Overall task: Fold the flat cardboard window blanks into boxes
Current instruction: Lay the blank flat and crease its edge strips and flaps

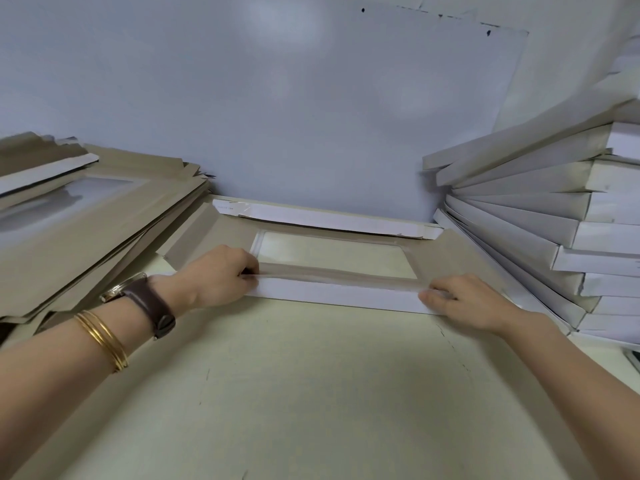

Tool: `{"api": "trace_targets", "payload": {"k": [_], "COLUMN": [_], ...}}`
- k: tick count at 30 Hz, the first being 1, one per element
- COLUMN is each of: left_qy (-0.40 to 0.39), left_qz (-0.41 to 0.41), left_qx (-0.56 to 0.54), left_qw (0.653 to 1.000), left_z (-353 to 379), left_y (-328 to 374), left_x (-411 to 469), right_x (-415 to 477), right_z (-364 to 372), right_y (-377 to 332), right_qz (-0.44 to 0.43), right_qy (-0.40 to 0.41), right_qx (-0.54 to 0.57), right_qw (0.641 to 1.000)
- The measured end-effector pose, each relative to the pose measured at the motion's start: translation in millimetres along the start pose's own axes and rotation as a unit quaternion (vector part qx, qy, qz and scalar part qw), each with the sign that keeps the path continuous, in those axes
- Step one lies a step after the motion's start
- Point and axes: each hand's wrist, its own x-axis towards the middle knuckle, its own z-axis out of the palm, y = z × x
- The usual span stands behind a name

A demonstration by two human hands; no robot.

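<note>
Pale table (311, 393): left hand (221, 275), right hand (467, 299) pinch near flap ends of blank (450, 252).

Facing a pale blue-grey wall (242, 116), smooth, with soft patches of glare (284, 22) high up. Marked by a few dark specks (363, 10) near the top and what may be a panel edge (516, 71) slanting down at the right. Below, a cream table (311, 393), matt, evenly lit, scratched with thin dark lines (450, 344) near the middle and right.
</note>
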Motion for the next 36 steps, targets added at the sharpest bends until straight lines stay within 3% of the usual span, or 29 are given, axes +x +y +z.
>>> {"api": "trace_targets", "payload": {"k": [3,9,14,17,20,27,36], "left_qy": [-0.003,0.031,0.079,0.041,0.002,-0.084,-0.111], "left_qz": [-0.002,0.003,0.084,0.136,0.166,0.099,0.023], "left_qx": [-0.005,0.091,0.167,0.151,0.115,0.088,0.088], "left_qw": [1.000,0.995,0.979,0.978,0.979,0.988,0.990], "left_z": [1,18,32,40,55,79,73], "left_y": [0,1,1,17,39,79,54], "left_x": [0,3,6,8,15,26,24], "right_x": [3,11,16,17,21,28,27], "right_z": [5,19,34,43,56,86,81], "right_y": [-1,-2,-5,-21,-49,-117,-97], "right_qz": [0.017,0.035,0.052,0.020,-0.025,-0.061,-0.053], "right_qy": [0.011,0.038,0.062,0.098,0.076,-0.025,-0.078], "right_qx": [-0.018,-0.051,-0.101,-0.112,-0.100,0.025,0.015], "right_qw": [1.000,0.997,0.992,0.989,0.992,0.998,0.995]}}
